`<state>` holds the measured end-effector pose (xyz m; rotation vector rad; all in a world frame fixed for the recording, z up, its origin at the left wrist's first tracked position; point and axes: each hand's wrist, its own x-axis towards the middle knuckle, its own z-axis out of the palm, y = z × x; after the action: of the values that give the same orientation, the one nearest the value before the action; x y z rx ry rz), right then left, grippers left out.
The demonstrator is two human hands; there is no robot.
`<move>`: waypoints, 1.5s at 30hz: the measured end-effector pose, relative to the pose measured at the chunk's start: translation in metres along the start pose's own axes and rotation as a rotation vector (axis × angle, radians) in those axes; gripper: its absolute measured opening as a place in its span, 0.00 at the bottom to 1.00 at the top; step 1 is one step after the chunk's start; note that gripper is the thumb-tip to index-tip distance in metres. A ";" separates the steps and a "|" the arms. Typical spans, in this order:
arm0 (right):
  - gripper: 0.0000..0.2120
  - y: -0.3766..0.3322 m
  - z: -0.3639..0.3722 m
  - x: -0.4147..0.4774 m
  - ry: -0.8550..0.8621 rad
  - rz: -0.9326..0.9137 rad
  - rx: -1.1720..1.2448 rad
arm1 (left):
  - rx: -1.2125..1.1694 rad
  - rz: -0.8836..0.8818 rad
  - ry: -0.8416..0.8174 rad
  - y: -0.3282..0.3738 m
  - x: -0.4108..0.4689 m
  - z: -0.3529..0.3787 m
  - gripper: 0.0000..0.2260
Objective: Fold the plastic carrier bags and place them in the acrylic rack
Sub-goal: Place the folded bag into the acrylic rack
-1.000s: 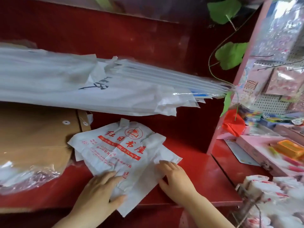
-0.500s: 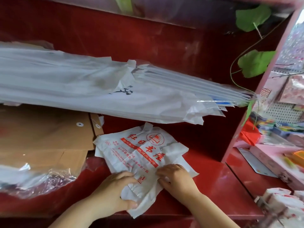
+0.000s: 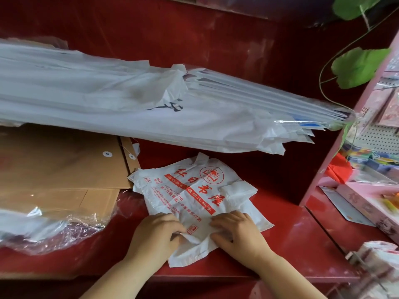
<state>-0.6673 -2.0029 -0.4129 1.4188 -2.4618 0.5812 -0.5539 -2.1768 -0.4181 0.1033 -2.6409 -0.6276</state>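
white carrier bag (image 3: pixel 194 197) lay flat on the red bench (image 3: pixel 291 244), near its front edge.
red print read "红日书屋"; left hand (image 3: pixel 155 236) and right hand (image 3: pixel 237 231) each pinched its near edge, fingers curled.

Bare left hand (image 3: pixel 158 234) and bare right hand (image 3: pixel 237 231), soft and round, with bare arms (image 3: pixel 287 275).

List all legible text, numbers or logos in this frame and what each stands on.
"红日书屋": large red characters on the white carrier bag.
"教辅文具等": red banner on the same bag, probably.
"15536...": the bag's phone number; later digits are blurred.
Round logo lettering and small print: too small to read.
Black handwriting on the white bundle: partly hidden, unreadable.
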 end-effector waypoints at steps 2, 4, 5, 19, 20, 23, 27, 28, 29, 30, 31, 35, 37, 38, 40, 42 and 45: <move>0.15 0.001 0.001 -0.005 0.010 -0.009 0.009 | 0.020 0.010 0.036 0.001 0.001 0.001 0.13; 0.18 0.002 0.002 -0.008 0.092 0.010 0.060 | -0.007 -0.017 0.105 0.005 0.004 -0.002 0.05; 0.19 0.003 0.001 -0.009 0.153 0.025 0.078 | -0.114 -0.066 0.137 0.005 0.004 -0.002 0.08; 0.13 0.035 -0.024 -0.013 0.288 -0.077 -0.339 | -0.757 -0.105 -0.028 -0.002 -0.017 -0.043 0.28; 0.09 0.035 -0.028 -0.017 0.297 -0.075 -0.308 | -0.714 -0.105 -0.003 -0.005 -0.019 -0.043 0.32; 0.10 0.032 -0.040 -0.032 0.262 -0.094 -0.241 | -0.677 -0.125 0.083 -0.013 -0.026 -0.049 0.34; 0.09 0.027 -0.055 -0.058 0.141 -0.158 -0.253 | -0.649 -0.149 0.060 -0.003 -0.034 -0.053 0.23; 0.07 0.027 -0.058 -0.064 0.098 -0.128 -0.219 | -0.648 -0.153 0.066 -0.002 -0.036 -0.051 0.20; 0.07 0.026 -0.061 -0.070 0.022 -0.056 -0.153 | -0.636 -0.172 0.075 -0.002 -0.038 -0.049 0.20; 0.07 0.024 -0.066 -0.074 -0.054 0.061 -0.069 | -0.607 -0.193 0.103 -0.001 -0.039 -0.047 0.20; 0.03 0.024 -0.072 -0.076 -0.188 0.187 0.050 | -0.581 -0.214 0.130 -0.001 -0.041 -0.045 0.17; 0.19 0.027 -0.101 -0.075 -0.370 0.413 0.600 | -0.447 -0.294 0.212 -0.002 -0.043 -0.035 0.14; 0.23 0.030 -0.105 -0.062 -0.309 0.540 0.656 | -0.396 -0.331 0.212 -0.004 -0.041 -0.032 0.15; 0.18 0.033 -0.101 -0.054 -0.232 0.549 0.565 | -0.379 -0.338 0.209 -0.004 -0.040 -0.031 0.15; 0.09 0.039 -0.086 -0.036 -0.122 0.507 0.233 | -0.351 -0.359 0.195 -0.005 -0.037 -0.029 0.16; 0.22 0.037 -0.067 -0.019 -0.218 0.405 0.027 | -0.331 -0.368 0.186 -0.005 -0.034 -0.027 0.15; 0.24 0.034 -0.047 -0.003 -0.305 0.342 -0.136 | -0.300 -0.388 0.172 -0.004 -0.031 -0.026 0.14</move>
<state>-0.6945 -1.9644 -0.3794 1.1112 -2.9512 0.2645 -0.5156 -2.1863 -0.4111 0.5624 -2.3451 -1.0816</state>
